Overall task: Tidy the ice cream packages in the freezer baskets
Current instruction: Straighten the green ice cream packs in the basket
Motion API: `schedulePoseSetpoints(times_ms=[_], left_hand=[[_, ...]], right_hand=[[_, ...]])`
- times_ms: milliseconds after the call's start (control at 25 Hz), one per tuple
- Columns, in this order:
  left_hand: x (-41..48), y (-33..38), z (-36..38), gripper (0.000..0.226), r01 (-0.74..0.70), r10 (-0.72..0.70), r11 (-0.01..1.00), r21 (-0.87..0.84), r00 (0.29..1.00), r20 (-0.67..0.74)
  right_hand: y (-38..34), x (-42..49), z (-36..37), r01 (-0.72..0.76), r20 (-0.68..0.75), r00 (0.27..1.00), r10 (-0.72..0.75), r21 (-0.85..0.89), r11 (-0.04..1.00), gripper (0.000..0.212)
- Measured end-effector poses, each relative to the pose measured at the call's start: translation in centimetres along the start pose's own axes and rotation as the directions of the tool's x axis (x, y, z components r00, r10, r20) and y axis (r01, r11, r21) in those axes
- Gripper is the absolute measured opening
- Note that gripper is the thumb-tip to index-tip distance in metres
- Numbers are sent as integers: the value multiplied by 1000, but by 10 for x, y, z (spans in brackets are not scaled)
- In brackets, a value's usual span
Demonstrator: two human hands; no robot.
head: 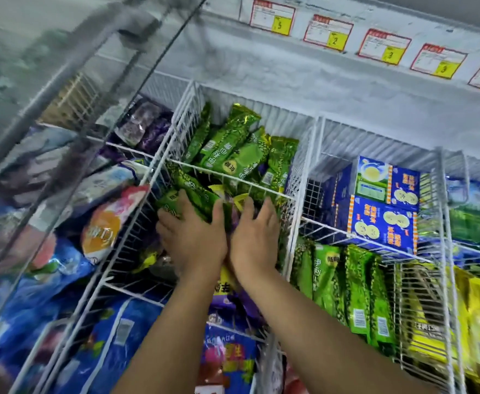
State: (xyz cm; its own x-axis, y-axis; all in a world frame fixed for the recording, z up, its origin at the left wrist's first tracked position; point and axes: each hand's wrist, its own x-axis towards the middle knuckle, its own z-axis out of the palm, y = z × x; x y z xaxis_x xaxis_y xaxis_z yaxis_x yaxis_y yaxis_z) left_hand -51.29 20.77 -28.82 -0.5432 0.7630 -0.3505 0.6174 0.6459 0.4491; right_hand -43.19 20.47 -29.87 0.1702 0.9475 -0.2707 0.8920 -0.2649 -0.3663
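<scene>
A frost-coated back wall runs along the far side of the open chest freezer, with a row of red-and-yellow price tags on the ledge above it. At left a blurred glass lid slants over the outer baskets.

The middle basket, of white wire, holds the green ice cream packages. They are heaped loosely and lean against its far and left walls, spilling across a cross wire towards the near side.

Both hands are down inside this basket, side by side and nearly touching at the wrists. The left hand grips a bundle of the green packages, with its fingers over the top and its thumb curled on the right side. The right hand lies with straight, spread fingers on the packages, close to the basket's right wall.

Just right of that wall, blue boxes are stacked at the far end, with open room beside them. More green packs stand upright below them, and yellow packs fill the next basket.
</scene>
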Motion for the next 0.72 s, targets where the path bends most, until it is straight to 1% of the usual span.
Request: schedulePoseSetpoints(times_ms=[80,160,200,240,360,400,480,520,600,640,720], left_hand=[[15,9,15,85,31,-32,999,12,994,101],[24,17,23,85,88,-83,996,-29,987,139],[25,18,24,83,113,-105,992,-51,986,131],[23,17,23,80,120,-112,990,-69,988,108],[12,4,19,70,88,-86,990,-110,996,22],[7,1,18,68,92,-90,988,-127,996,23],[1,2,19,68,155,-145,974,-166,987,69],[0,6,21,69,182,-169,969,-165,982,89],[1,12,26,71,175,-167,978,-114,983,77],[2,13,28,69,156,-152,984,-89,987,47],[4,12,29,62,114,-115,991,-74,993,-5]], right_hand=[[7,10,18,-116,43,992,117,-20,993,47],[14,4,36,-140,-29,990,138,-57,989,49],[16,-1,40,-130,-47,991,127,-76,989,52],[17,-5,43,-123,-35,992,120,-90,988,55],[16,-5,40,-115,45,992,122,-136,984,59],[16,-3,40,-114,64,990,126,-166,980,57],[17,-2,38,-123,111,983,146,-192,974,51],[17,-3,37,-139,130,977,166,-193,971,46],[20,-2,34,-165,157,968,196,-190,968,37],[22,-1,32,-164,159,968,196,-191,968,36],[24,1,29,-140,125,979,164,-177,974,41]])
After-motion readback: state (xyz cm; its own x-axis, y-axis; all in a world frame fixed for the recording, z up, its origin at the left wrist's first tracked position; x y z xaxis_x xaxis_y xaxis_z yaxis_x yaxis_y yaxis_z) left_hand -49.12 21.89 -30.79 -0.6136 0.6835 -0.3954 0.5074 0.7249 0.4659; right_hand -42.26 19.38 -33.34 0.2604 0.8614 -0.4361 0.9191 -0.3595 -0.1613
